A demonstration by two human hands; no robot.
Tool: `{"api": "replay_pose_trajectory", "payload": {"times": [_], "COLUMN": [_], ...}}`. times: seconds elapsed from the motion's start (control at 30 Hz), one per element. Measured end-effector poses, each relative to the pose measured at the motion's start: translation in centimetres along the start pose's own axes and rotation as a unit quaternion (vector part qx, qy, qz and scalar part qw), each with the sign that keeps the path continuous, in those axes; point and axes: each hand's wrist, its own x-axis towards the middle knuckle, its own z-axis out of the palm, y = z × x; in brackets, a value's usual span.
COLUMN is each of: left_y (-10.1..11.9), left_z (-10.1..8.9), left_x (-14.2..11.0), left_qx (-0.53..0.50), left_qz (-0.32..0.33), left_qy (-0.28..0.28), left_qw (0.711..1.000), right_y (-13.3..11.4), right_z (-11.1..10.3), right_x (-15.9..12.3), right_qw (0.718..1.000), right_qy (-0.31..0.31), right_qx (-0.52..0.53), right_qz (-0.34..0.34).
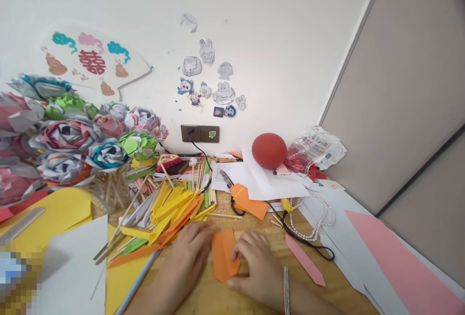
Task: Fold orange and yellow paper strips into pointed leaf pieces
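Note:
A small folded piece of orange paper (pixel 222 257) lies on the wooden table in front of me, with creases along its length and cut lower corners. My right hand (pixel 258 262) is closed on its right side, fingers curled over the edge and the thumb at the lower corner. On the other side, my left hand (pixel 189 252) rests flat with its fingers stretched out, close to the paper's left edge. Its fingertips are slightly blurred, and I cannot tell whether they touch the paper. A beaded bracelet (pixel 286 288) circles my right wrist.
Folded yellow strips (pixel 169 211) and wooden sticks pile up at left, before many paper flowers (pixel 69 133). Scissors (pixel 225 179) lie beside orange sheets (pixel 250 200). A red balloon (pixel 269 151), a pearl string (pixel 323 218) and a pink strip (pixel 304 261) are at right.

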Motion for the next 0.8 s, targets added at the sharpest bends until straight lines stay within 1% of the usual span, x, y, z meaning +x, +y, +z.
{"api": "replay_pose_trajectory", "payload": {"times": [0.1,0.17,0.23,0.3,0.33,0.37,0.4,0.47,0.5,0.57,0.63,0.7,0.73,0.8], "left_y": [-0.9,-1.2,-1.1,-0.6,-0.2,0.2,0.7,1.7,2.1,2.6,2.5,1.9,1.5,0.9], "left_z": [0.5,0.8,0.7,0.5,0.3,0.2,0.1,0.1,0.1,0.2,0.2,0.3,0.2,0.0], "left_x": [-0.2,-0.4,-0.6,-0.5,-0.5,-0.4,-0.4,-0.6,-0.7,-1.0,-1.3,-1.2,-1.1,-0.8], "left_qx": [0.039,0.067,0.091,0.108,0.114,0.117,0.117,0.109,0.098,0.064,0.025,-0.008,-0.021,-0.047], "left_qz": [0.111,0.152,0.198,0.243,0.256,0.259,0.253,0.221,0.202,0.164,0.137,0.13,0.138,0.142], "left_qy": [-0.009,0.003,0.027,0.055,0.066,0.071,0.064,0.03,0.005,-0.033,-0.044,-0.039,-0.033,-0.042], "left_qw": [0.993,0.986,0.976,0.962,0.958,0.956,0.958,0.969,0.975,0.984,0.989,0.991,0.99,0.988], "right_y": [0.7,1.1,1.5,1.6,1.5,1.4,1.2,0.7,0.6,0.6,0.9,1.4,1.6,1.9], "right_z": [-1.0,-2.0,-2.9,-3.4,-3.4,-3.3,-3.0,-2.1,-1.6,-0.6,-0.2,-0.2,-0.4,-0.8], "right_x": [0.4,0.7,0.9,1.0,1.0,0.9,0.8,0.6,0.6,0.6,0.7,0.9,0.9,0.9], "right_qw": [0.998,0.997,0.999,0.999,0.998,0.997,0.996,0.989,0.98,0.957,0.937,0.927,0.927,0.935], "right_qy": [-0.045,-0.052,-0.024,0.032,0.057,0.075,0.083,0.078,0.079,0.107,0.139,0.151,0.147,0.125], "right_qx": [0.039,0.053,0.042,0.013,0.0,-0.007,-0.014,-0.036,-0.064,-0.135,-0.193,-0.218,-0.217,-0.194], "right_qz": [-0.027,-0.018,0.012,0.032,0.027,0.009,-0.025,-0.121,-0.171,-0.233,-0.255,-0.264,-0.267,-0.269]}}
